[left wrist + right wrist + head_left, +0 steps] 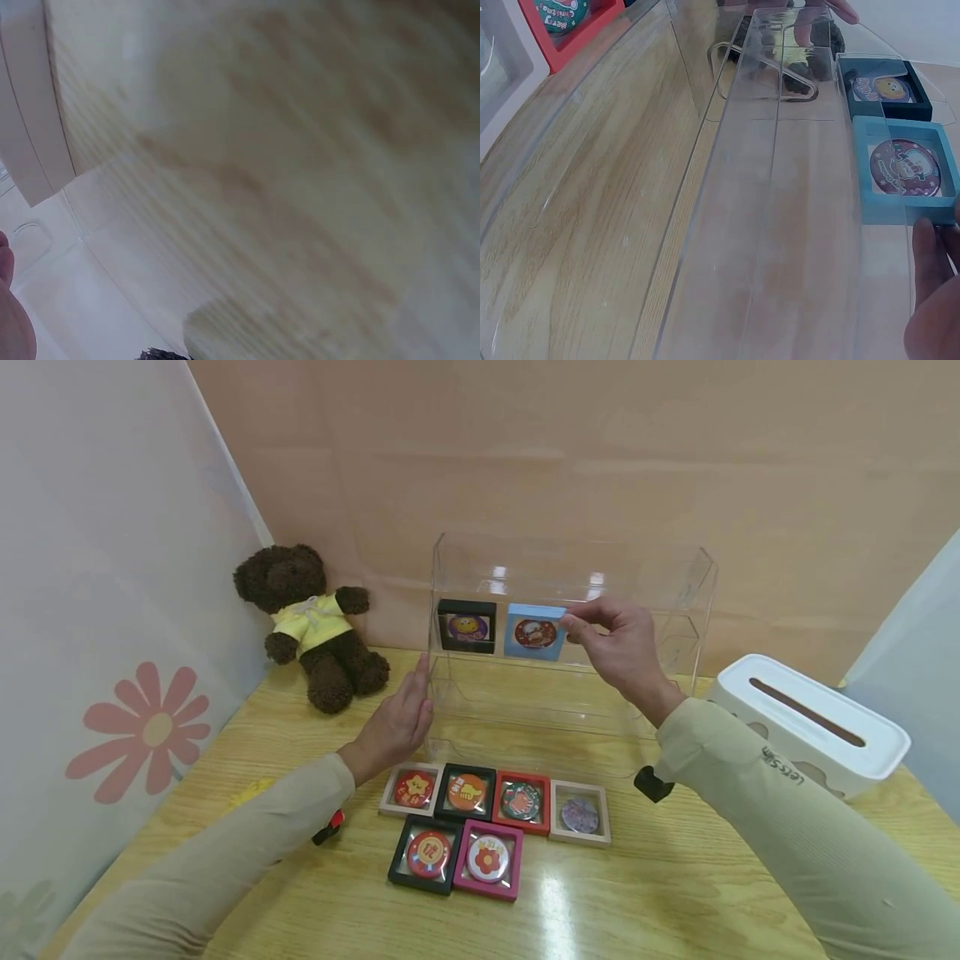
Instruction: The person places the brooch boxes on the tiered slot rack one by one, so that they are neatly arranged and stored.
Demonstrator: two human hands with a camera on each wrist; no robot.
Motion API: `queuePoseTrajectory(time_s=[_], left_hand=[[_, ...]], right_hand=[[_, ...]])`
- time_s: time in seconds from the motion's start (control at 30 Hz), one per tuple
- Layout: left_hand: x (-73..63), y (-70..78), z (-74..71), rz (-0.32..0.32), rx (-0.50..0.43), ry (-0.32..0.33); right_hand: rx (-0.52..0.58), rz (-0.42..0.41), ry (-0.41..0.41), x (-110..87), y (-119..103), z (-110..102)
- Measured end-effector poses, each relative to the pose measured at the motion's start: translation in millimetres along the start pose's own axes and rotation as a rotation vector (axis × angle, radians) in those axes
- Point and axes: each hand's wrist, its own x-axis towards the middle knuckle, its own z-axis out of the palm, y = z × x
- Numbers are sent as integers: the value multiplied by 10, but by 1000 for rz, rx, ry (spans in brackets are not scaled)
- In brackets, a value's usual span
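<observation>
The person's right hand pinches the blue box by its right edge, up on the upper tier of the clear stand. Just left of it, across a slim gap, the black box stands upright. Over on the near side of me, the left hand lies with fingers straight along the stand's left end, seemingly to steady it. I'd say the step in hand is seating the blue box in the row; whether its base bears fully on the tier I can't tell. The next move calls for squaring it up, then loosening the pinch gently. Six more boxes lie on the table in front.
</observation>
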Motion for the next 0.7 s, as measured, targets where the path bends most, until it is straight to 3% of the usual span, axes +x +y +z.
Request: queuePoseTrajectory(time_s=[0.43, 0.7], left_hand=[[-16, -27, -18, 8, -22, 28], [-29, -20, -13, -5, 3, 7]], right_hand=[[-21, 56, -53, -12, -65, -30], [-43, 57, -51, -16, -67, 1]])
